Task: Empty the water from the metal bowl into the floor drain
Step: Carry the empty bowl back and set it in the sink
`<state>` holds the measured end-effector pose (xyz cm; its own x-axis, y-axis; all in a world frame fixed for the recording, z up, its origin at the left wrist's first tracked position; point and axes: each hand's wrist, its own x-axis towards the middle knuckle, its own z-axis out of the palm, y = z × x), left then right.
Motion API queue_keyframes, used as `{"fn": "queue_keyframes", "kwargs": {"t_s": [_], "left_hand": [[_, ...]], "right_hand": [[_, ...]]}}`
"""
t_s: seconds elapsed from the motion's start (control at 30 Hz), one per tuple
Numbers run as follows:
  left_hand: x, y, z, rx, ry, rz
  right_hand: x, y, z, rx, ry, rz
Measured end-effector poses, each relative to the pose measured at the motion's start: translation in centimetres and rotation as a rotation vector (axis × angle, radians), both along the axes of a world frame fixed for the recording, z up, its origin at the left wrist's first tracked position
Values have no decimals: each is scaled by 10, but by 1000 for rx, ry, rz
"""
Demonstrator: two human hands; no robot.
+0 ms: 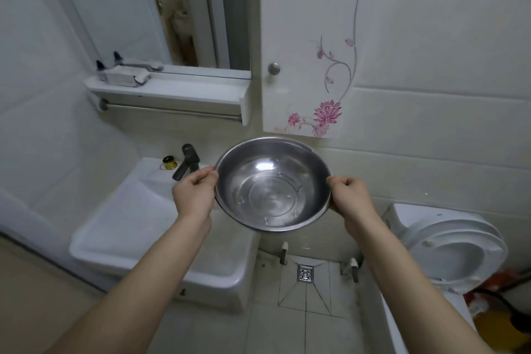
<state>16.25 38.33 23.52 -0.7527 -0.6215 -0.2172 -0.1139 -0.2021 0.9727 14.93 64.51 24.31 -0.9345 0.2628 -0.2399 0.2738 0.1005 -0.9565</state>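
I hold a round metal bowl (272, 184) in the air at about chest height, roughly level, with clear water lying in its bottom. My left hand (194, 193) grips its left rim and my right hand (351, 195) grips its right rim. The square metal floor drain (305, 273) sits in the tiled floor below and slightly to the right of the bowl, between the sink and the toilet.
A white sink (161, 227) with a dark faucet (186, 161) stands at the left. A white toilet (448, 241) with raised seat stands at the right. Two pipe stubs (284, 253) rise near the drain. A wall cabinet (310, 66) hangs above the bowl.
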Motion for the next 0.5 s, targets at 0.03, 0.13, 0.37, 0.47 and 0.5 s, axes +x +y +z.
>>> {"fn": "queue_keyframes", "kwargs": {"t_s": [0.03,0.13,0.37,0.47,0.5], "left_hand": [[0,-11,3,0,3,4],[-1,-43,14,2,14,-3],[-10,-123,44,3,61,-3],[-10,-151,55,16,77,-19],[-12,-161,58,19,87,-16]], "right_hand": [[0,-11,6,-12,4,1],[0,-41,23,-67,10,4],[5,-124,53,-81,50,-1],[4,-153,64,-59,47,6],[4,-162,68,-60,52,11]]}}
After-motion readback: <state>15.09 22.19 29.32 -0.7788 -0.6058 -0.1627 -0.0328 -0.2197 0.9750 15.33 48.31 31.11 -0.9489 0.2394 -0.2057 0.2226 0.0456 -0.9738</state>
